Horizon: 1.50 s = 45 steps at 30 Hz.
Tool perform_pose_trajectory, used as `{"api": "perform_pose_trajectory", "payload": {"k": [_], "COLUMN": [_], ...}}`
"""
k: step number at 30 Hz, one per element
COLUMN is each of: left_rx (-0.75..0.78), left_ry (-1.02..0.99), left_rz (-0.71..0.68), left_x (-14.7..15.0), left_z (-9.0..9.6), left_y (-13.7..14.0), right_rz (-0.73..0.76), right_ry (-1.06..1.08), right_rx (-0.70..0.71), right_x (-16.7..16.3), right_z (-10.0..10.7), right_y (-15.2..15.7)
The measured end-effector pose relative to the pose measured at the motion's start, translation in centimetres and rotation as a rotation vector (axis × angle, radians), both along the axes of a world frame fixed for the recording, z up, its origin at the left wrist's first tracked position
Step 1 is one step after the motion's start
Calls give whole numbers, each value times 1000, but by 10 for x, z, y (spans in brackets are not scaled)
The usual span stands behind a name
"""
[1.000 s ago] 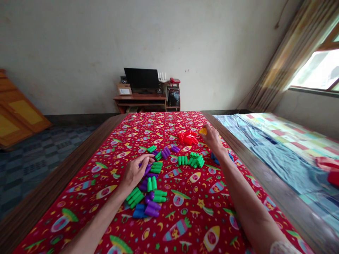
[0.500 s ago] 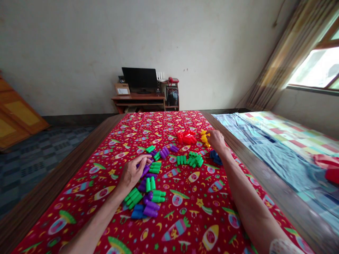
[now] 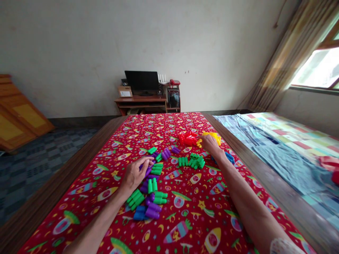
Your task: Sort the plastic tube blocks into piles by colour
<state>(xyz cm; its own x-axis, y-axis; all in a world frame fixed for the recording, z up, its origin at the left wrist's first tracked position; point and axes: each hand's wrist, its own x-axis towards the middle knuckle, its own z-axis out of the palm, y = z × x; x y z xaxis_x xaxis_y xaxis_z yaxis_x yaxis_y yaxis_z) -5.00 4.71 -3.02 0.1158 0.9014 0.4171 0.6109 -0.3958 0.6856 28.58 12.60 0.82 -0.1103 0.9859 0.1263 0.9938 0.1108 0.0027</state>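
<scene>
Over the purple blocks on the left side of the table, my left hand (image 3: pixel 134 174) is closed, thumb against the bent fingers, on a purple building block (image 3: pixel 146 171) that is partly hidden. Farther out, my right hand (image 3: pixel 210 144) pinches a small yellow building block (image 3: pixel 199 143) at its fingertips. Behind that hand lies a heap of yellow blocks (image 3: pixel 214 137), and a pile of red blocks (image 3: pixel 188 138) is just left of it. Blue blocks (image 3: pixel 229 157) are partly covered by the right forearm. Several green blocks (image 3: pixel 196 161) form a group nearer me.
Mixed green and purple blocks, with a blue block (image 3: pixel 140 213), run along the left near side. A red patterned cloth (image 3: pixel 185 229) covers the table. Beyond stands a desk with a monitor (image 3: pixel 141 81); a bed (image 3: pixel 265 141) lies to the right.
My right hand has shifted left toward the red pile with a yellow block at its fingertips, uncovering more yellow blocks behind it. My left hand stays at the purple blocks. The view has tilted slightly.
</scene>
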Motion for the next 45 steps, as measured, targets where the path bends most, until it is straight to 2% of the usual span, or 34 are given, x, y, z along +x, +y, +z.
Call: {"api": "perform_pose_trajectory", "payload": {"k": [6, 10, 14, 17, 20, 22, 27, 36, 45], "left_rx": [-10, -1, 7, 32, 55, 68, 99, 126, 164], "left_ry": [6, 17, 32, 49, 76, 97, 136, 152, 161], "left_rz": [-10, -17, -34, -39, -48, -57, -68, -91, -123], "left_x": [1, 1, 0, 0, -1, -1, 0, 0, 2], "left_z": [-1, -2, -3, -4, -5, -5, -4, -7, -4], "left_y": [-1, 0, 0, 1, 1, 1, -1, 1, -2], "right_rz": [47, 63, -31, -158, -256, -281, -298, -242, -221], "right_ry": [-52, 6, 153, 220, 255, 268, 289, 246, 248], "right_rx": [-19, 2, 88, 226, 359, 388, 305, 162, 196], "right_x": [-2, -2, 11, 29, 46, 54, 61, 68, 55], "right_z": [-11, -12, -2, 5, 5, 1, -6, 6, 24], "right_y": [2, 2, 5, 8, 12, 13, 14, 10, 0]}}
